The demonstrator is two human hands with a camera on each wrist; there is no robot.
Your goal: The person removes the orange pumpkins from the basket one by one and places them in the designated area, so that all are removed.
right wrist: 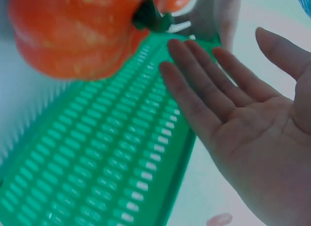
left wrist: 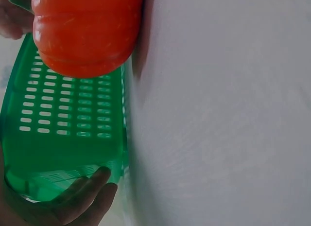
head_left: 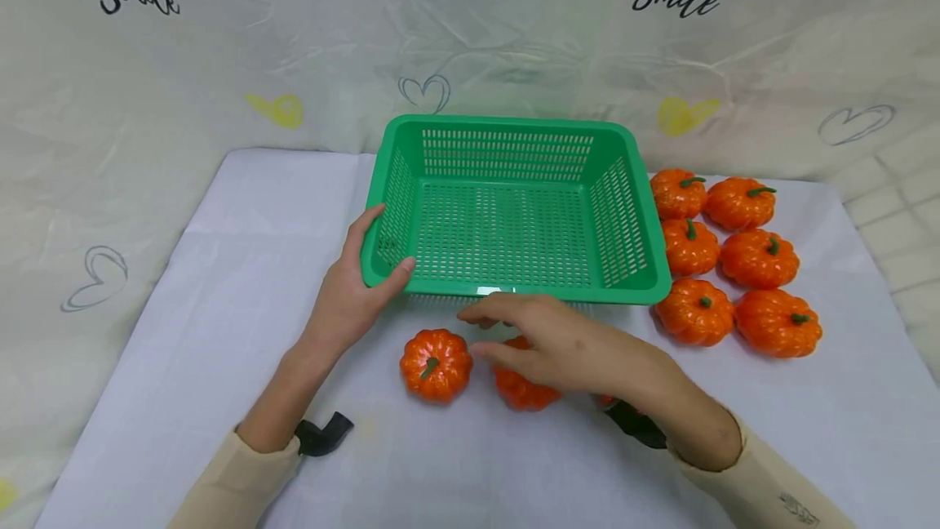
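A green plastic basket with slotted walls stands at the back of the table, with nothing inside. My left hand grips its front left corner, thumb over the rim and fingers along the outer wall. In the left wrist view those fingers lie against the slotted side. My right hand hovers in front of the basket, above an orange toy pumpkin that it partly hides. The right wrist view shows its palm bare, fingers extended. Left of that hand sits another pumpkin with a green stem.
Several more orange pumpkins stand in two columns right of the basket, close to its side. A bit of red shows under my right wrist, mostly hidden. White cloth covers the table, and a printed sheet hangs behind it.
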